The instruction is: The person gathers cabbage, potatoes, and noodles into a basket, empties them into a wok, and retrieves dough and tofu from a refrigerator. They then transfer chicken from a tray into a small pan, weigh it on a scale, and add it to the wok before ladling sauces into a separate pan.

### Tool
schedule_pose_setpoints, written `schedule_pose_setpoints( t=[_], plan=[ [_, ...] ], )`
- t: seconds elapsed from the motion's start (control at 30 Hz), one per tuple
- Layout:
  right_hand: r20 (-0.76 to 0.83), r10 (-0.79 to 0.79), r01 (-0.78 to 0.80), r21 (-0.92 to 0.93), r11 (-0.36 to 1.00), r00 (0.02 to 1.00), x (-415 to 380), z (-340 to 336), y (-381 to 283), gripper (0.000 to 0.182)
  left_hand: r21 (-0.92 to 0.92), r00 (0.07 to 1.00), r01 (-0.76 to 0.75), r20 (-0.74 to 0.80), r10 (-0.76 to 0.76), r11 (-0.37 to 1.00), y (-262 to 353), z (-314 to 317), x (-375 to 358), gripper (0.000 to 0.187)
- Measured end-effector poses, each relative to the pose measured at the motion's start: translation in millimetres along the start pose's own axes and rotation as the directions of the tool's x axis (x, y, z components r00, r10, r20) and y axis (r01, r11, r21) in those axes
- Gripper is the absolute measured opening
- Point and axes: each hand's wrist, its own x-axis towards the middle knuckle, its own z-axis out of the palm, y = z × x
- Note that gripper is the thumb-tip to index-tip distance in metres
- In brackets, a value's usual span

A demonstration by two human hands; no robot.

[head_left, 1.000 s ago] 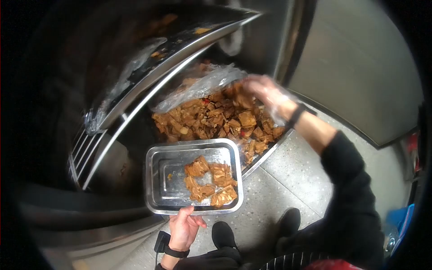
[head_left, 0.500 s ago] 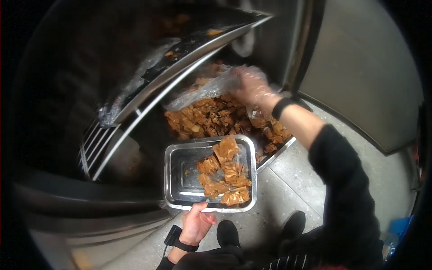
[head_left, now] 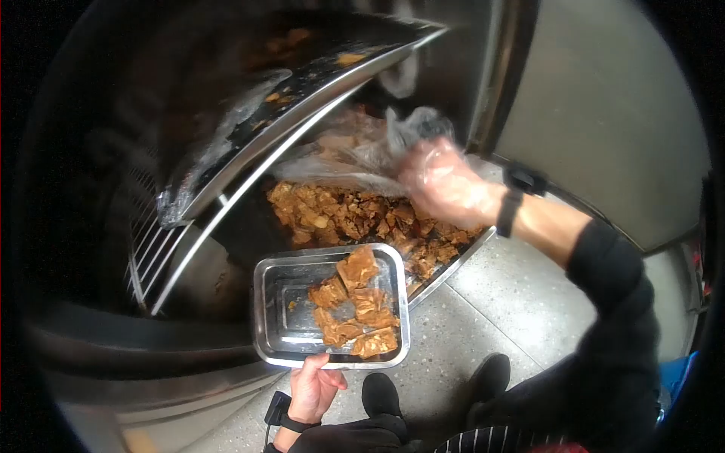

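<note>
My left hand (head_left: 314,391) grips the near rim of a rectangular metal tray (head_left: 285,343), thumb over the edge. Several brown, layered food pieces (head_left: 370,302) lie in the tray's right half. My right hand (head_left: 442,181), in a clear plastic glove and slightly blurred, is closed on a clear plastic sheet (head_left: 347,155). The sheet bunches up above the fist. Beneath it, a large tray (head_left: 453,266) holds a heap of brown food chunks (head_left: 325,211), partly covered by the sheet at the back.
A wire rack (head_left: 257,174) crosses on the left, with a dark tray (head_left: 302,113) and loose plastic above it. An open cabinet door (head_left: 604,113) stands at right. Below are the grey tiled floor (head_left: 483,309) and two dark shoes (head_left: 381,394). Something blue (head_left: 676,374) sits at far right.
My right hand has moved down and slightly right, with the plastic now bunched above it. More of the chunks at right is uncovered. The small tray in my left hand has shifted left and slightly down.
</note>
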Motion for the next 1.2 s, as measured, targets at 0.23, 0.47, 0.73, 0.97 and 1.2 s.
schedule_pose_setpoints(
  t=[0.23,0.47,0.73,0.97,1.2],
  plan=[
    [0.110,-0.170,0.167,0.031,0.985,0.979,-98.2,-34.1,-47.6,0.074,0.034,1.000,-0.021,-0.021,0.022,0.999,9.6,10.7,-5.2,0.020],
    [0.070,-0.268,0.272,-0.052,0.961,0.961,-124.6,44.6,-45.5,0.080,-0.032,0.999,0.045,-0.009,-0.046,0.998,19.9,1.2,-2.9,0.013],
    [0.079,0.181,-0.161,-0.207,0.965,0.980,-50.7,14.5,-56.3,0.081,-0.124,0.982,0.100,0.173,-0.078,0.987,29.5,10.4,9.9,0.011],
    [0.176,0.423,-0.417,-0.071,0.906,0.889,-79.5,-104.3,-55.9,0.070,0.062,0.963,0.157,0.212,-0.166,0.986,36.0,10.8,1.6,0.013],
    [-0.428,0.545,-0.692,-0.488,0.532,0.721,-59.2,-271.3,18.8,0.069,0.169,0.873,0.343,0.304,-0.380,0.924,88.6,23.4,-24.6,0.014]
  ],
)
